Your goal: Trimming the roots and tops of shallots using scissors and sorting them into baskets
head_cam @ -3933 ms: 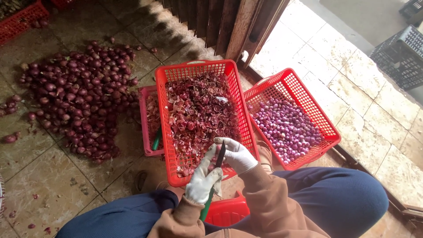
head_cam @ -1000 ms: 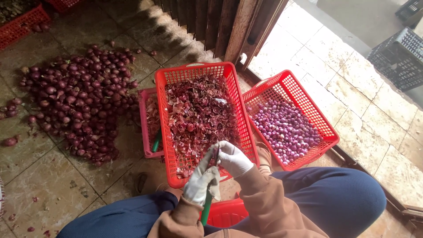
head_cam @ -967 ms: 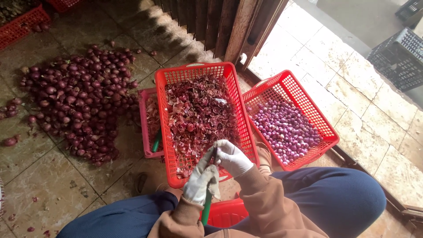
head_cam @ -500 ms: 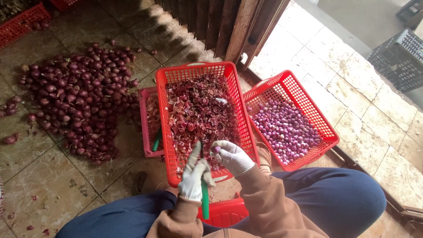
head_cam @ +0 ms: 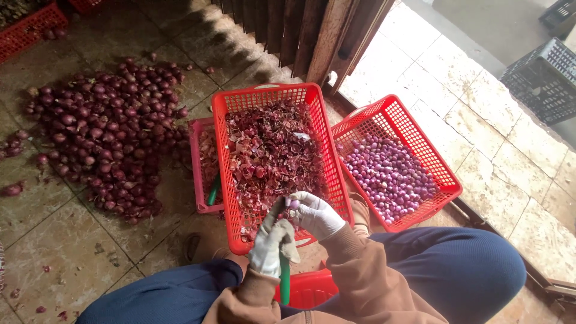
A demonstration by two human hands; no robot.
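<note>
My left hand point(head_cam: 271, 243), in a white glove, grips a knife with a green handle point(head_cam: 284, 282), its blade pointing up toward my right hand. My right hand point(head_cam: 318, 215), also gloved, pinches a small pale purple peeled onion point(head_cam: 294, 204) at the knife tip. Both hands hover over the near end of a long red basket point(head_cam: 223, 156) full of reddish onion skins. To its right stands a second red basket point(head_cam: 420, 129) holding several peeled purple onions.
A big pile of unpeeled red onions point(head_cam: 102, 132) lies on the tiled floor at left. A small pink basket point(head_cam: 195, 162) with a green-handled tool point(head_cam: 213, 191) sits beside the skins basket. Another red basket point(head_cam: 309, 288) is between my knees, and a black crate point(head_cam: 543, 78) stands far right.
My left hand lifted away with the knife half a second ago and has come back to the onion in my right hand. The baskets and pile have not moved.
</note>
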